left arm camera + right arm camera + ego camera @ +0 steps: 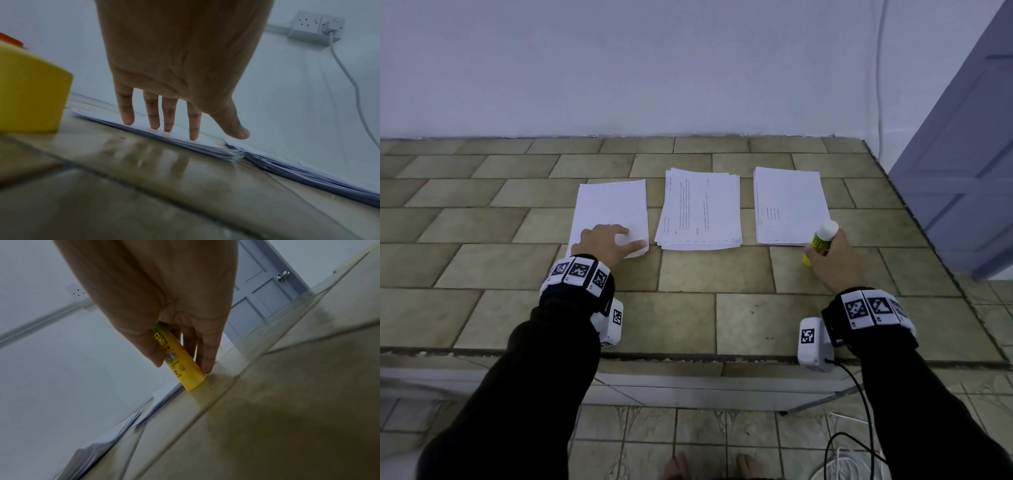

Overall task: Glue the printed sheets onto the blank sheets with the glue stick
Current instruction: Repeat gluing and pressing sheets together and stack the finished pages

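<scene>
Three paper stacks lie in a row on the tiled counter (688, 308): a blank stack (613, 205) on the left, a printed stack (700, 212) in the middle, and a sparsely printed stack (789, 205) on the right. My left hand (616, 240) rests flat on the near end of the blank stack (185, 144), its straight fingers (193, 129) touching the top sheet. My right hand (832, 257) grips a yellow glue stick (822, 240) with a white cap on, at the right stack's near right corner. The glue stick (180, 368) stands tilted with its base on the tile.
The counter's front edge (688, 356) runs just behind my wrists, and its right edge lies close to a grey door (962, 154). A yellow container (30, 91) stands left of the blank stack. A wall socket (316, 26) has a cable plugged in. Cables (852, 445) lie on the floor.
</scene>
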The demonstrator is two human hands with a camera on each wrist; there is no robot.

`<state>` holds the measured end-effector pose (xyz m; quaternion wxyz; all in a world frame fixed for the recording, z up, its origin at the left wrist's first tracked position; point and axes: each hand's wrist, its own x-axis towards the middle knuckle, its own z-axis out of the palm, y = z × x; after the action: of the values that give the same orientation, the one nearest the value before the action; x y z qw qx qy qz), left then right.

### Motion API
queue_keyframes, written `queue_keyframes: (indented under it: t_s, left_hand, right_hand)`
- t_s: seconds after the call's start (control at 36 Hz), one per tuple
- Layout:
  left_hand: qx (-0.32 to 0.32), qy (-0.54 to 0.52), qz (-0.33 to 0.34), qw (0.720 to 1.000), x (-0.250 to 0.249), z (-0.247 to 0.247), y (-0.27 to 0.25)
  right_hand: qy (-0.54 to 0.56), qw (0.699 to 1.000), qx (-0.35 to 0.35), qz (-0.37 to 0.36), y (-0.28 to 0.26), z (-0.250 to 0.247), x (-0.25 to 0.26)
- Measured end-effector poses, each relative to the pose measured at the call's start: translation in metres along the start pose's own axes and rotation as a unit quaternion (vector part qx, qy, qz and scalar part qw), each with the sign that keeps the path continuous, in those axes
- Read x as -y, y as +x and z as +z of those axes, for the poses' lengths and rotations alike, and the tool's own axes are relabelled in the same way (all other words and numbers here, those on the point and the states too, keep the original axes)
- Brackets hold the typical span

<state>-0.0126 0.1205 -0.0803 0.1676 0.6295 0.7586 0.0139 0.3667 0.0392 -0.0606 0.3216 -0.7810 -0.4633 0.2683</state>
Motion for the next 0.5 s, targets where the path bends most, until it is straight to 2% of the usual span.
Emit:
queue_keyframes:
  t_s: [0.11, 0.31, 0.5]
  left_hand:
    - [-0.009, -0.013, 0.006, 1.000, 0.003, 0.001, 0.001]
    - [-0.018, 0.040, -0.015, 0.999, -0.012, 0.001, -0.006]
    - [-0.019, 0.043, 0.005, 0.999, -0.012, 0.000, -0.007]
  right_hand:
    - [-0.004, 1.000, 0.003, 0.000, 0.000, 0.000, 0.000]
    - [-0.016, 1.000, 0.005, -0.005, 0.000, 0.001, 0.000]
    - [-0.010, 1.000, 0.009, -0.002, 0.000, 0.000, 0.001]
